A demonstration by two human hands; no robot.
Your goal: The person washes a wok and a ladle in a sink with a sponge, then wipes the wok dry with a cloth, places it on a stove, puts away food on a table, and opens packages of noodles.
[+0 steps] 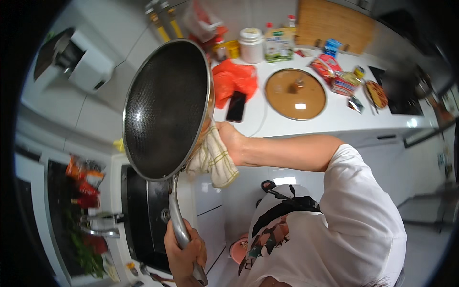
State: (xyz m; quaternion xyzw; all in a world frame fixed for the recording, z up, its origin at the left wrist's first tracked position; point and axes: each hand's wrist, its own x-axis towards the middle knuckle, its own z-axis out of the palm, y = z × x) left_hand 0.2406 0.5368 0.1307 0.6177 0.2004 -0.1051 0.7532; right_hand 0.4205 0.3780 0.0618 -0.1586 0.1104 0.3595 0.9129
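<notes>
A deep frying pan [165,111] with a dark textured inside and a metal rim is held up, tilted, near the sink and counter. My left hand [184,247] grips its steel handle [177,211], fingers wrapped around it. Against the pan's copper-coloured outer side, my right hand [231,141] holds a cream checked cloth [215,158]. Part of that cloth hangs below the hand. The right fingertips are hidden behind the cloth and pan.
A black sink [140,215] with a faucet [102,231] lies at left. On the white counter [247,129] are a phone [236,106], an orange-red plastic bag [236,77], a glass lid [296,94], a white tub [251,46] and snack packs [326,68]. A pink bin [238,251] stands below.
</notes>
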